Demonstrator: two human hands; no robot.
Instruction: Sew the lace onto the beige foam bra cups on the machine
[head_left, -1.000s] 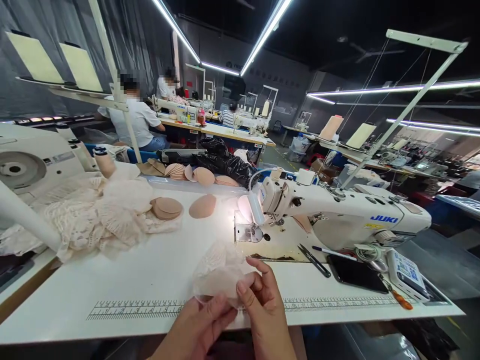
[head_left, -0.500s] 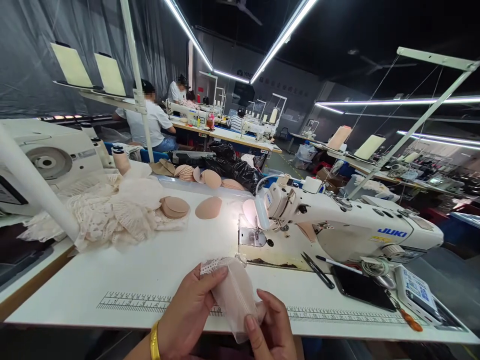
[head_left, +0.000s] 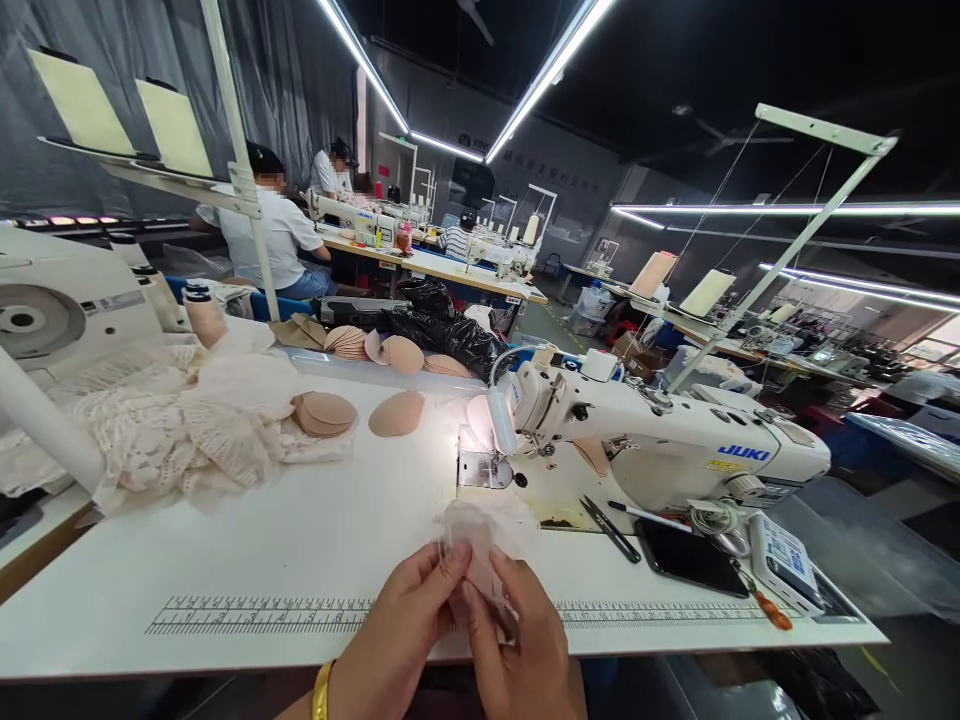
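A pale pink, sheer fabric piece (head_left: 480,530) is held between both hands over the front of the sewing table, just below the needle area. My left hand (head_left: 409,615) pinches its left side with thumb and fingers. My right hand (head_left: 521,625) grips its lower right side, the thumb close to the left one. Part of the cloth is blurred, and its lower end is hidden by the fingers. Beyond it stands a white sewing machine (head_left: 637,430) with its lamp lit over the metal needle plate (head_left: 480,468).
Left lies a heap of cream lace fabric (head_left: 187,420), beside a stack of beige oval pads (head_left: 324,413) and a single pad (head_left: 397,413). On the right are black thread snips (head_left: 611,530), a phone (head_left: 694,557) and a white box (head_left: 784,565). Co-workers sit farther back.
Both hands have drawn closer together and the fabric has been lifted slightly toward the machine, its lace edge no longer plain to see. The view has shifted to the right.
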